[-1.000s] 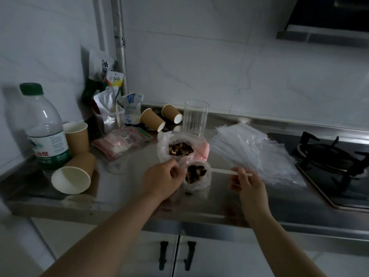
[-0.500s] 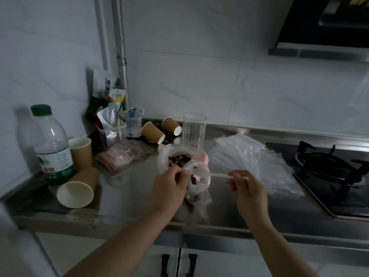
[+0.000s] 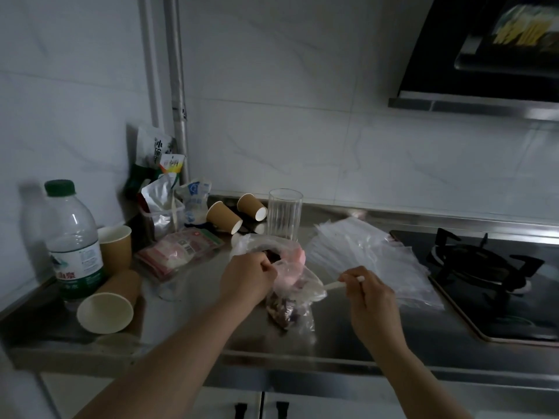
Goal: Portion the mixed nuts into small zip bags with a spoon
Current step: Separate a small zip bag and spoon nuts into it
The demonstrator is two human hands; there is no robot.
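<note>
My left hand [image 3: 246, 278] pinches the rim of a small clear zip bag [image 3: 292, 309], holding it upright on the steel counter; dark nuts fill its bottom. My right hand [image 3: 367, 294] grips the handle of a white plastic spoon [image 3: 337, 285], whose bowl reaches into the small bag's mouth. Just behind stands the larger clear and pink bag of mixed nuts [image 3: 269, 246], open at the top and partly hidden by my left hand. A pile of empty zip bags [image 3: 372, 255] lies to the right.
A drinking glass [image 3: 285, 213] stands behind the nut bag. Paper cups lie tipped [image 3: 104, 309] [image 3: 225, 217] or upright [image 3: 116, 247] at the left with a water bottle [image 3: 74, 240] and snack packets [image 3: 178, 252]. A gas hob [image 3: 490, 267] is at the right.
The spoon's bowl has gone from above the small bag's mouth down into it. My left hand has lifted the bag's rim higher. The camera has tilted upward.
</note>
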